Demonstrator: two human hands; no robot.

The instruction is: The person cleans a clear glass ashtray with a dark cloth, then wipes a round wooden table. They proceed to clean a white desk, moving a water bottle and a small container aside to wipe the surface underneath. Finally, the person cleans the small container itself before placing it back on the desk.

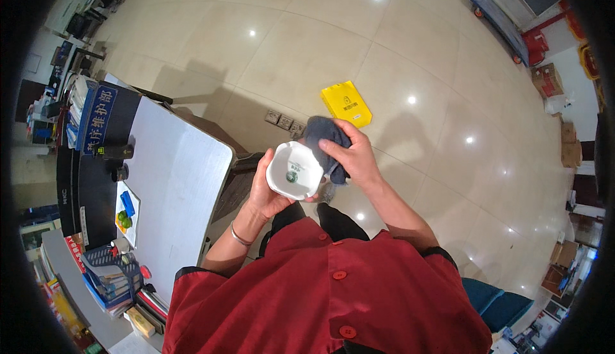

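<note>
A white ashtray-like dish (295, 170) with a notched rim and a green print inside is held in my left hand (263, 186), thumb along its left side. The fingers below it are partly hidden. At its upper right, my right hand (356, 154) grips a dark grey cloth (321, 135), which hangs down beside the dish and seems to touch its rim. Both hands are in front of my body, above the floor and to the right of a white-topped desk (182, 162).
A yellow bag (347, 104) lies on the tiled floor, near small square plates (285, 122). On the desk stand a dark bottle (115, 151), a blue stapler (127, 203), green fruit (124, 219) and a file basket (113, 270). A flatbed trolley (502, 25) stands far right.
</note>
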